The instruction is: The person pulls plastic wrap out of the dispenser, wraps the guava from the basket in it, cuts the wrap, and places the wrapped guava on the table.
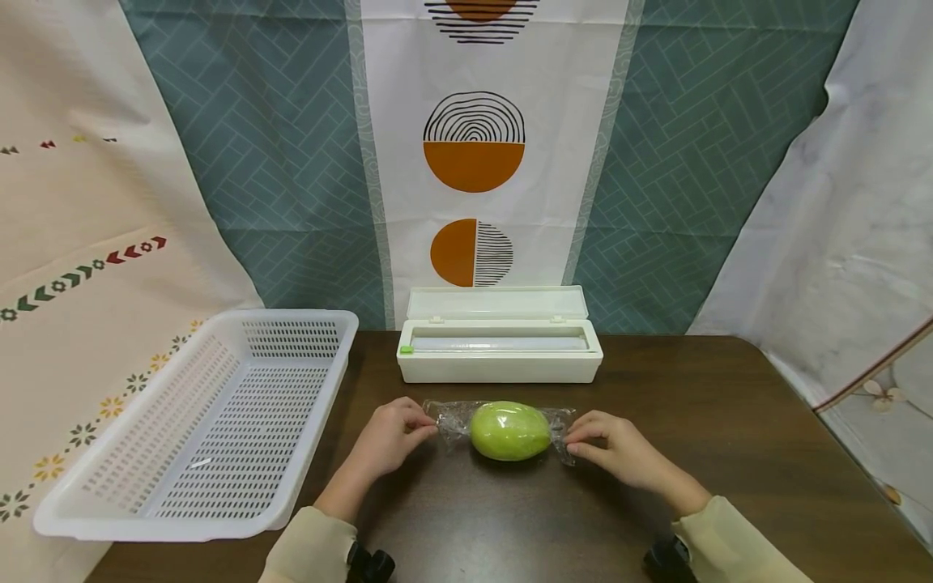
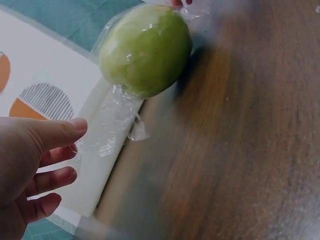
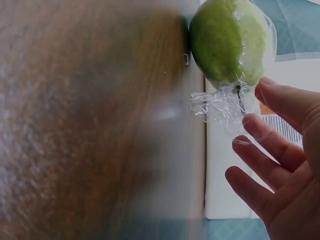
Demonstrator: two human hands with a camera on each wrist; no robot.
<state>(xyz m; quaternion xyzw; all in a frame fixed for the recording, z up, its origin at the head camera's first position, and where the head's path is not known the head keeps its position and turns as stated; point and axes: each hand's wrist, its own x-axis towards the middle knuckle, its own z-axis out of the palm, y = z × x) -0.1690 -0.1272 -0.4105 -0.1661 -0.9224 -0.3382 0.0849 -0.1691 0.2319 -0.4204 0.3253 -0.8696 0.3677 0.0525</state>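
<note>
In the head view, a green oval fruit (image 1: pixel 509 431), much like a mango, lies on the table wrapped in clear cling film (image 1: pixel 453 419). The film is gathered and twisted at both ends. At the left end is my left hand (image 1: pixel 392 436); in the left wrist view its thumb and fingertips (image 2: pixel 79 124) stand slightly apart beside the film's edge. My right hand (image 1: pixel 619 449) is at the other end, its fingers touching the crumpled film (image 3: pixel 220 107) while the thumb stays apart from them. Neither hand grips the fruit.
Behind the fruit stands a white cling film dispenser (image 1: pixel 500 369), lid raised, with a roll inside and a green slider at the left. A white perforated plastic basket (image 1: pixel 295 486) sits at the table's left. Patterned cloths (image 1: pixel 291 121) hang behind the dark wooden table (image 1: pixel 729 421).
</note>
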